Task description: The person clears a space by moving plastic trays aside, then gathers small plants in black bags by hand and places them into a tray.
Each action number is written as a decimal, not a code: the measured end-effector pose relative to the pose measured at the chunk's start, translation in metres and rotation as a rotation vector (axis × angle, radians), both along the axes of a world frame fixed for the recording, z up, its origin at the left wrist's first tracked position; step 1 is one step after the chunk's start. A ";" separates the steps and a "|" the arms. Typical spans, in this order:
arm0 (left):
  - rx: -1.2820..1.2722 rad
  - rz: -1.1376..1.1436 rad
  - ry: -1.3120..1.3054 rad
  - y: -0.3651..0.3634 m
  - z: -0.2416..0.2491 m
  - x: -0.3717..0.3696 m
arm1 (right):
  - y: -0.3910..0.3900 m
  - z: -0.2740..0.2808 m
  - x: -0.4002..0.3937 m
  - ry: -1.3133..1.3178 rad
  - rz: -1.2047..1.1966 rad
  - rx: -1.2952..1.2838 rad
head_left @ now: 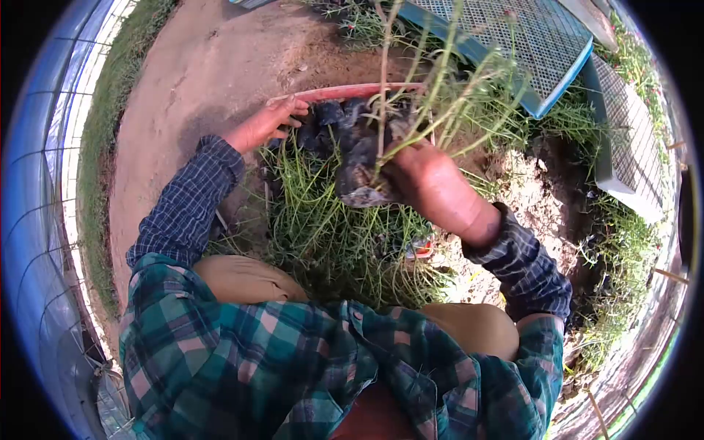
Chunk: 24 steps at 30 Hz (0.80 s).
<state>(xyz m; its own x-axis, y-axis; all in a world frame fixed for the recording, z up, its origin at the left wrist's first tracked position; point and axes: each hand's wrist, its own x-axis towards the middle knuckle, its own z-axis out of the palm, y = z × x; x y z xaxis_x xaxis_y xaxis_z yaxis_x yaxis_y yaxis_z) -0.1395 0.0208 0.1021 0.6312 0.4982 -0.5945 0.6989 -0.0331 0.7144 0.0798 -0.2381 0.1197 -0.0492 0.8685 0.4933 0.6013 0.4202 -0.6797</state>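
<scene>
A black bagged plant (364,165) with long green stems is held up by my right hand (433,180), whose fingers wrap round its far side and are partly hidden. My left hand (270,123) has its fingers apart at the left rim of a red container (330,93). Beside that hand, more dark plant bags (320,125) sit inside the container. Below both hands spreads a dense clump of leafy green plants (330,220).
Teal mesh crates (513,44) stand at the upper right, with a pale mesh crate (631,125) farther right. Bare soil (213,66) lies at the upper left, beside a grass strip (110,132). A small red and white item (421,249) lies among the plants.
</scene>
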 end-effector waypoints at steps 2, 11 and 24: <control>-0.073 0.041 -0.070 -0.002 -0.022 -0.014 | 0.012 0.006 -0.018 0.087 0.085 0.035; -0.320 0.146 -0.160 -0.007 -0.039 -0.027 | -0.100 -0.124 0.043 0.482 -0.712 -0.251; -0.279 -0.001 0.019 0.009 -0.056 -0.020 | -0.472 -0.220 0.155 -0.251 -2.182 -0.603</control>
<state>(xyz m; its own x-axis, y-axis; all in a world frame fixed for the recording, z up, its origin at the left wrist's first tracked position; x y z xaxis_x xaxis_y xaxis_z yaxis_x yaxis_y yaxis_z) -0.1599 0.0298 0.0458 0.6194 0.3127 -0.7201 0.7122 0.1621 0.6830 0.2351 -0.7102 -0.1005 0.8659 -0.3276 0.3779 -0.2219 -0.9288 -0.2968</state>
